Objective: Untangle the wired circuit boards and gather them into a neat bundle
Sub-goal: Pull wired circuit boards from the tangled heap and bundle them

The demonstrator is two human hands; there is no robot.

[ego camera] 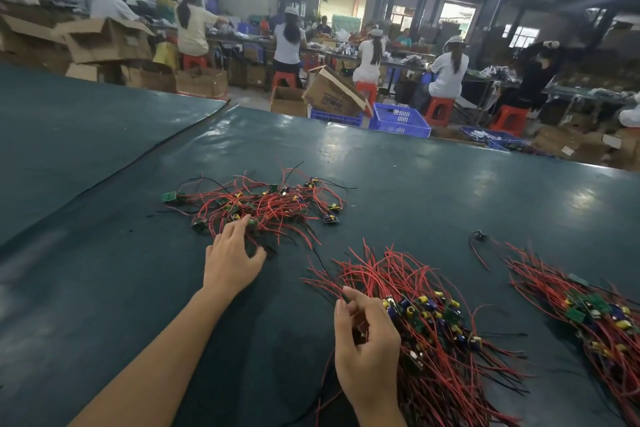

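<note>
1. Blue basket (400, 120) sits past the worktop's far edge, well beyond my left hand; I can't tell what's in it. A flatter blue crate (336, 117) is just beside it, and an open cardboard box (334, 95) leans over the crate.
2. Left hand (232, 258): fingers spread, tips touching the near edge of the tangled pile (258, 204) of red-wired green circuit boards. It grips nothing.
3. Right hand (367, 347): fingers curled, pinching wires at the left edge of the gathered bundle (440, 326). The boards cluster just right of my knuckles, with wires fanning ahead and back.
4. Second bundle (588, 319) lies well right of my right hand, untouched.
5. Worktop (381, 166): dark green glossy cover, with a black seam running diagonally left of my left hand.
6. Room: workers (446, 69) sit on red stools (438, 109) at long benches far ahead, backs to me. Cardboard boxes and ceiling lights, all blurry.
</note>
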